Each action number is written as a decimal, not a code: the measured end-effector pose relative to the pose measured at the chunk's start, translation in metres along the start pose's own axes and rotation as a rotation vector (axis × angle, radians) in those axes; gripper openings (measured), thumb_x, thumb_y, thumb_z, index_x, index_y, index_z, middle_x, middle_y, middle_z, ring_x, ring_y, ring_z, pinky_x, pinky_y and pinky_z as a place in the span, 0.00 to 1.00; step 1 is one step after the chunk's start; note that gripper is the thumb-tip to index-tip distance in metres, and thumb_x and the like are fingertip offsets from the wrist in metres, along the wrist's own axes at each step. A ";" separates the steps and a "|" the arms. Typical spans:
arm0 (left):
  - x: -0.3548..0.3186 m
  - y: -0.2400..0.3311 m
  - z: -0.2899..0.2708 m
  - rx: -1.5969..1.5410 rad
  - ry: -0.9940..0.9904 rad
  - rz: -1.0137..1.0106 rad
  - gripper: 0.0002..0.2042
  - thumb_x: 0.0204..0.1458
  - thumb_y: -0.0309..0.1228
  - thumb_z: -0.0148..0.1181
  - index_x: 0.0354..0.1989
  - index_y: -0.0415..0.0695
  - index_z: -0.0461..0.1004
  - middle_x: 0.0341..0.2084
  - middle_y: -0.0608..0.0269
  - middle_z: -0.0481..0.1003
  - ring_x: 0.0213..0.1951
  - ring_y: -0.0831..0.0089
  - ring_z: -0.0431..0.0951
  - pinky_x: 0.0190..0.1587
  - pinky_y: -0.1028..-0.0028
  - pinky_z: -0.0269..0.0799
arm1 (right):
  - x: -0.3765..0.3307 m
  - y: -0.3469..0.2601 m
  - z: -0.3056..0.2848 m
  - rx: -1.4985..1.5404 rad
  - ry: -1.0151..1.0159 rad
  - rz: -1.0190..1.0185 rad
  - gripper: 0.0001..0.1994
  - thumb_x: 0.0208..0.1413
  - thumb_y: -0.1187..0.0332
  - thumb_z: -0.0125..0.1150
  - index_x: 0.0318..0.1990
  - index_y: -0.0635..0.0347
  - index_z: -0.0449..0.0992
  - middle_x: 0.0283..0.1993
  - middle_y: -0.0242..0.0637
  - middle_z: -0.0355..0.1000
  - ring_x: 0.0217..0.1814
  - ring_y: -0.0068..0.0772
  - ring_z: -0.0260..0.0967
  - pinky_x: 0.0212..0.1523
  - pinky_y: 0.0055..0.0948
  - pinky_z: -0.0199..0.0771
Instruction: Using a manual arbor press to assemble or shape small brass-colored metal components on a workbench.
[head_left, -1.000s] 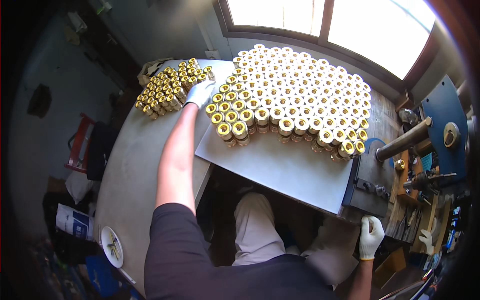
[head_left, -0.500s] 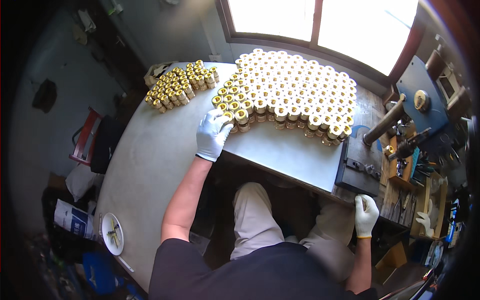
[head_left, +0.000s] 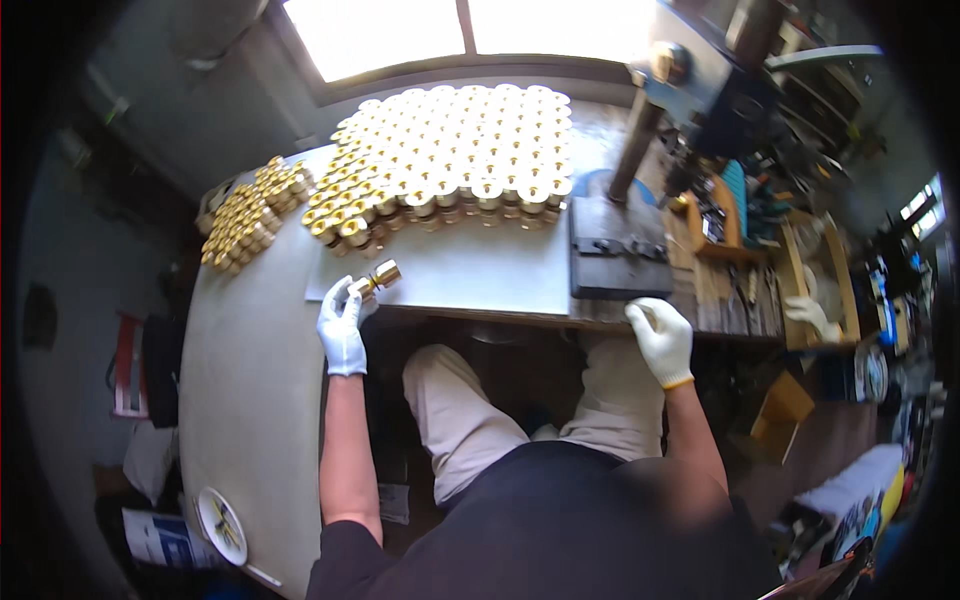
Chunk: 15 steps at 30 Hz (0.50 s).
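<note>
My left hand (head_left: 343, 332), in a white glove, is closed round one end of a brass fitting (head_left: 386, 273). The fitting is tilted, its wider end pointing away to the right, above the near left part of a pale board (head_left: 490, 275). Beyond it, many like fittings (head_left: 354, 232) stand upright in close rows. My gloved right hand (head_left: 664, 342) is curled closed at the table's front edge, just below the dark metal base of a bench press (head_left: 620, 250). Whatever its fingers hold, if anything, is hidden.
A smaller cluster of brass fittings (head_left: 245, 215) stands at the far left. On the near left lies a white dish (head_left: 208, 505) with small pieces. Right of the press are a wooden tool holder (head_left: 725, 230), hand tools, and a wooden box (head_left: 845, 290) with a glove.
My left hand has drawn back from the rows with one fitting in its grip. The view has swung to the right. My right hand stays closed, still near the press base.
</note>
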<state>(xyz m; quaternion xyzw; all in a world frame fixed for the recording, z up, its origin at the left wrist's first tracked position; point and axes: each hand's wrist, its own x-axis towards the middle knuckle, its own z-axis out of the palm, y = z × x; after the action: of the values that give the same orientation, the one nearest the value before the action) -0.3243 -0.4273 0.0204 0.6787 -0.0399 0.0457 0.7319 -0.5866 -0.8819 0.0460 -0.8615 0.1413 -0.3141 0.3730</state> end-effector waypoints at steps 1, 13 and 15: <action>-0.015 0.007 0.024 -0.102 -0.063 -0.014 0.20 0.70 0.30 0.65 0.67 0.39 0.74 0.56 0.55 0.80 0.53 0.64 0.85 0.56 0.61 0.88 | 0.000 -0.002 -0.002 -0.011 0.011 -0.011 0.07 0.65 0.68 0.72 0.42 0.62 0.87 0.40 0.46 0.84 0.41 0.45 0.84 0.45 0.37 0.82; -0.069 0.044 0.294 -0.131 -0.573 -0.023 0.22 0.67 0.27 0.69 0.66 0.32 0.72 0.57 0.47 0.79 0.55 0.61 0.84 0.56 0.63 0.87 | -0.005 0.002 -0.007 0.067 0.054 0.010 0.06 0.62 0.66 0.73 0.41 0.58 0.87 0.39 0.42 0.83 0.39 0.45 0.83 0.42 0.36 0.82; -0.064 0.054 0.317 0.012 -0.570 0.084 0.20 0.63 0.28 0.72 0.61 0.37 0.79 0.52 0.57 0.82 0.50 0.69 0.85 0.52 0.69 0.85 | -0.004 0.002 -0.008 0.067 0.056 0.006 0.06 0.63 0.66 0.73 0.41 0.58 0.87 0.39 0.42 0.83 0.39 0.45 0.83 0.42 0.36 0.82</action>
<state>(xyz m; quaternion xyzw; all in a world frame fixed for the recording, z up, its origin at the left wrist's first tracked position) -0.3935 -0.7402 0.0901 0.6664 -0.2719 -0.1162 0.6845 -0.5949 -0.8854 0.0465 -0.8389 0.1438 -0.3417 0.3984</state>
